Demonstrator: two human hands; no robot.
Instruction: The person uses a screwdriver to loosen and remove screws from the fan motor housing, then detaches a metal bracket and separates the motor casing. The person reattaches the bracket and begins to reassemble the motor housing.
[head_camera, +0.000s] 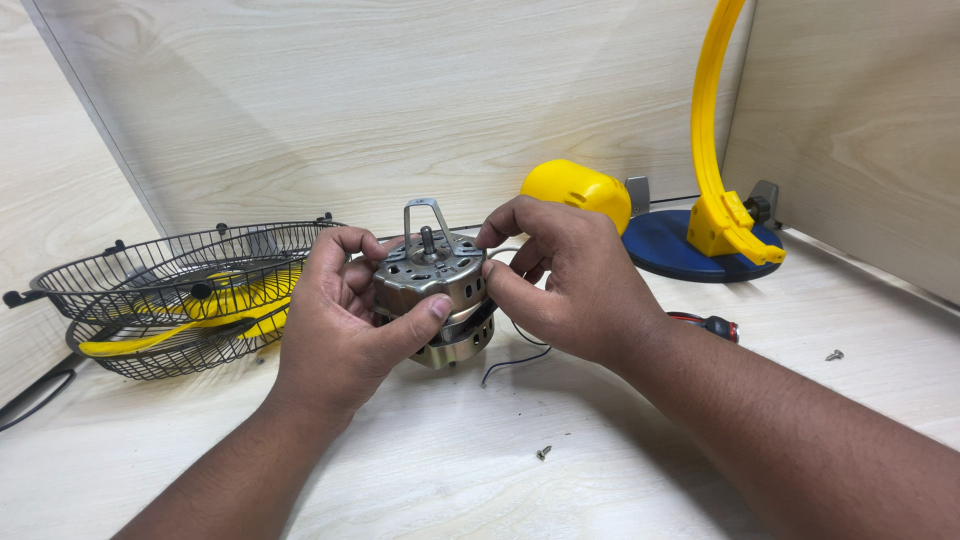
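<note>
Both my hands grip the metal fan motor (432, 283), which stands on the worktop (480, 470): my left hand (335, 320) wraps its left side, my right hand (560, 275) pinches its right edge. Black wire guards (170, 290) holding a yellow blade (215, 305) lie to the left; a loose screw (543, 452) lies nearer me.

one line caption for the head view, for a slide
Both hands grip a metal fan motor beside black wire fan guards.

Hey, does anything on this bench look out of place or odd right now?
Two loose screws lie apart on the table: one near the front, another far right. The fan is in pieces: black grille halves stacked with a yellow blade between them, while both hands hold the bare motor.
</note>
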